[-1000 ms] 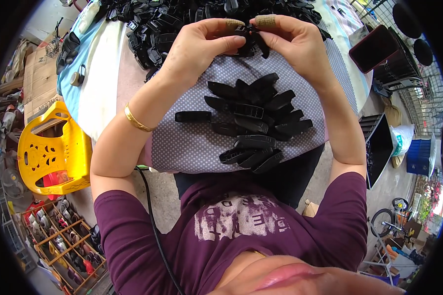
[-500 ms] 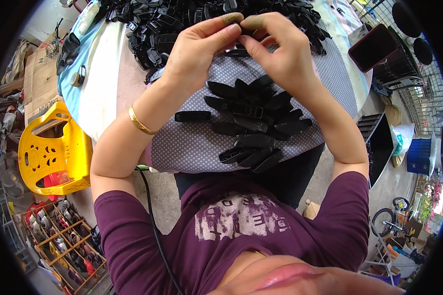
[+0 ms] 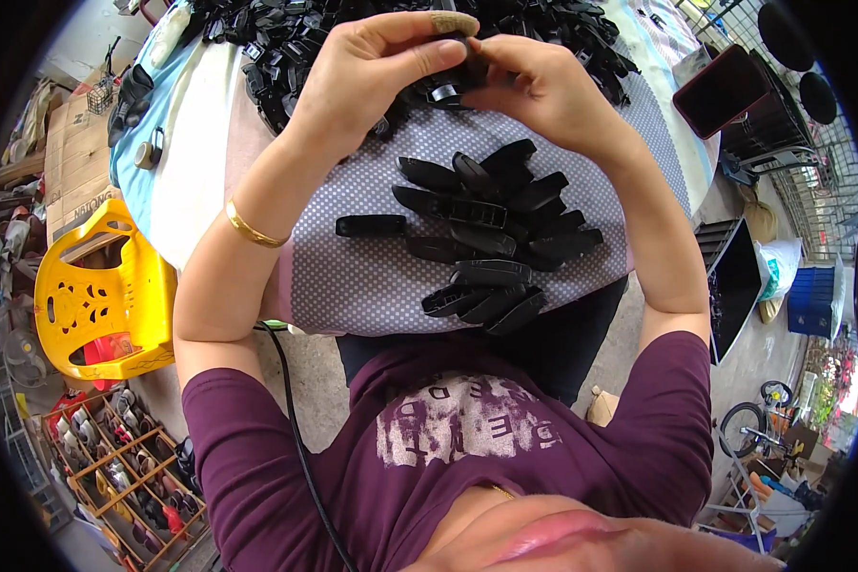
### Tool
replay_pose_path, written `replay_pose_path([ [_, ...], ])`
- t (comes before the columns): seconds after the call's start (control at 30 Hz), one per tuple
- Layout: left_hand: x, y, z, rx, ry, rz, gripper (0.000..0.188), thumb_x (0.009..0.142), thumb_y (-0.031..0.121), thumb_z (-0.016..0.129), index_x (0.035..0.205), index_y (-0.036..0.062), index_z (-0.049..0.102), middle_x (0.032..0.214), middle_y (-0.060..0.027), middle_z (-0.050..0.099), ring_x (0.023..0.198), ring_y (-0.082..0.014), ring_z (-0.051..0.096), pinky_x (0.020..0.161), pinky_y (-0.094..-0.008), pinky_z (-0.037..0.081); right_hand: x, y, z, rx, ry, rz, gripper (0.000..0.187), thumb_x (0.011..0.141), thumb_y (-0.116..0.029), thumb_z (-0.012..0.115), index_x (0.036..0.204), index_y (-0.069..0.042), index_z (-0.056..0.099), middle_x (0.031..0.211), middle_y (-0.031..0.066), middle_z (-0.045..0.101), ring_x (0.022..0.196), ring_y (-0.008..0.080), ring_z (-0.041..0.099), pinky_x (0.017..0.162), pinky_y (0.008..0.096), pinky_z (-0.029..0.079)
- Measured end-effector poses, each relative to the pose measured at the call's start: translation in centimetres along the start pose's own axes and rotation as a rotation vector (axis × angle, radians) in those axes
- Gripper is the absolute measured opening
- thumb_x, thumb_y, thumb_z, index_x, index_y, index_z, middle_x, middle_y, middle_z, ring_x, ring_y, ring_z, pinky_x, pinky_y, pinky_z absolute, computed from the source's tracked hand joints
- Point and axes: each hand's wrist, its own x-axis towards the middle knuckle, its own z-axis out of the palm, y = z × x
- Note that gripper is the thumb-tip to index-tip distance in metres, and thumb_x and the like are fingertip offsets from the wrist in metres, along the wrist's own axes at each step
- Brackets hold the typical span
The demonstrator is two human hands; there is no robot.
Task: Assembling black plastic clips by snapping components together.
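Observation:
My left hand [image 3: 367, 81], with a tan cover on its index fingertip and a gold bangle [image 3: 253, 225] on the forearm, is closed in a pinch at the table's far side. Between its thumb and index finger is a small black plastic piece [image 3: 469, 72], largely hidden by the fingers. My right hand [image 3: 548, 91] meets it from the right, its fingers closed on the same piece and partly blurred. Below my hands lies a loose group of elongated black plastic pieces [image 3: 477, 212]. One single black piece [image 3: 370, 226] rests left of that group.
A heap of black plastic parts [image 3: 300, 62] covers the far side of the dotted tablecloth [image 3: 338, 286]. A dark-screened phone [image 3: 722, 92] is at the right. A yellow chair [image 3: 86, 296] stands left, a black crate [image 3: 731, 286] right. A black cable [image 3: 296, 410] hangs beside me.
My hands have drawn slightly apart at the fingertips, and my left hand has shifted a little left and up. The right fingers have turned around the piece. The loose pieces have stayed put.

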Motion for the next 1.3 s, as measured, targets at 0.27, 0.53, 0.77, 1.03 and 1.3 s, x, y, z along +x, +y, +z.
replay_pose_path([
  [0.27, -3.0, 2.2, 5.1, 0.668, -0.376, 0.266, 0.037, 0.067, 0.010, 0.077, 0.102, 0.0074, 0.065, 0.084, -0.0079, 0.065, 0.072, -0.0189, 0.062, 0.065, -0.0288, 0.050, -0.1, 2.3, 2.2, -0.307, -0.097, -0.148, 0.033, 0.069, -0.016, 0.065, 0.101, -0.007, 0.062, 0.094, 0.0095, 0.060, 0.087, 0.0286, 0.059, 0.072, 0.0354, 0.050],
  [0.53, 0.6, 1.4, -0.3, 1.340, 0.060, 0.623, 0.027, 0.079, 0.012, 0.069, 0.104, 0.0070, 0.065, 0.088, -0.0072, 0.064, 0.077, -0.0136, 0.059, 0.070, -0.0252, 0.048, 0.0, 1.8, -0.9, -0.064, 0.161, 0.171, 0.029, 0.083, -0.020, 0.067, 0.107, -0.006, 0.059, 0.088, 0.0066, 0.064, 0.074, 0.0121, 0.062, 0.067, 0.0262, 0.051],
  [0.77, 1.0, 0.1, -0.8, 1.298, 0.085, 0.308, 0.025, 0.075, 0.008, 0.065, 0.098, -0.0007, 0.062, 0.097, -0.0139, 0.059, 0.094, -0.0313, 0.052, 0.084, -0.0362, 0.043, 0.7, 0.5, -0.9, 0.744, 0.121, 0.501, 0.018, 0.084, -0.004, 0.063, 0.100, -0.001, 0.057, 0.081, 0.0022, 0.061, 0.067, 0.0066, 0.057, 0.058, 0.0205, 0.048],
  [1.03, 0.8, 1.6, 0.7, 0.915, 0.334, 0.387, 0.017, 0.078, -0.002, 0.058, 0.093, 0.0007, 0.065, 0.088, -0.0160, 0.063, 0.081, -0.0326, 0.060, 0.073, -0.0330, 0.048, 0.6, -0.9, -0.2, 0.944, 0.271, 0.526, 0.013, 0.084, -0.004, 0.064, 0.096, -0.003, 0.057, 0.087, 0.0037, 0.064, 0.079, 0.0130, 0.063, 0.069, 0.0252, 0.054],
  [1.3, 0.7, -0.3, -1.9, -0.343, -0.061, -0.217, 0.029, 0.088, 0.011, 0.059, 0.115, -0.0017, 0.059, 0.103, -0.0084, 0.062, 0.090, -0.0139, 0.060, 0.079, -0.0243, 0.050, 0.1, 0.7, 1.7, 0.689, 0.193, 0.299, 0.026, 0.092, -0.013, 0.055, 0.114, 0.001, 0.057, 0.097, 0.0079, 0.064, 0.083, 0.0158, 0.065, 0.072, 0.0254, 0.054],
])
